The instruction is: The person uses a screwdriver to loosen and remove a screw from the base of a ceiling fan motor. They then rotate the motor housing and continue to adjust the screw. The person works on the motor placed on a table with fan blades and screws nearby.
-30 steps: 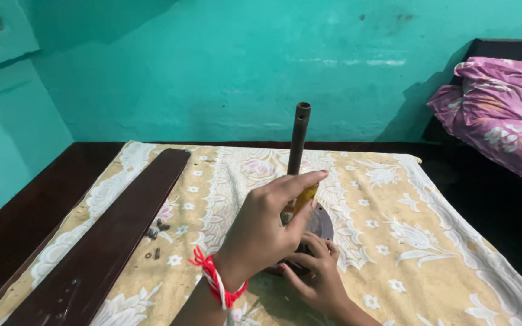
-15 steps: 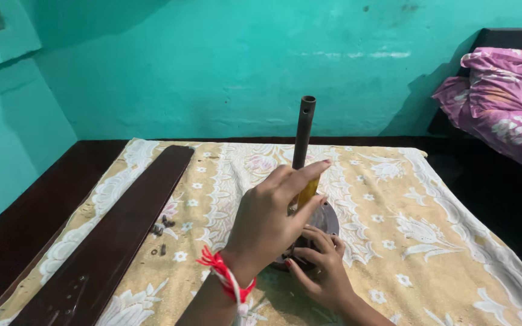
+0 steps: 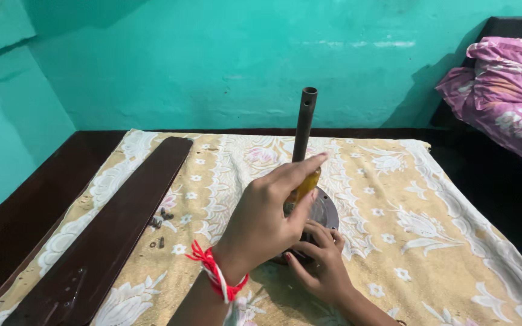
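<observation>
The left hand point(image 3: 267, 217) closed around a yellow-handled screwdriver point(image 3: 302, 188) over a round metal motor housing point(image 3: 323, 212) mid-cloth, while the right hand point(image 3: 320, 262) gripped its near edge; a dark fan blade point(image 3: 110, 232) lay left.

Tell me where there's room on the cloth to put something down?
The wide stretch of cloth right of the round metal base is bare. So is the strip behind the upright pipe. It is crowded between the dark blade and left hand, where small screws lie.
</observation>
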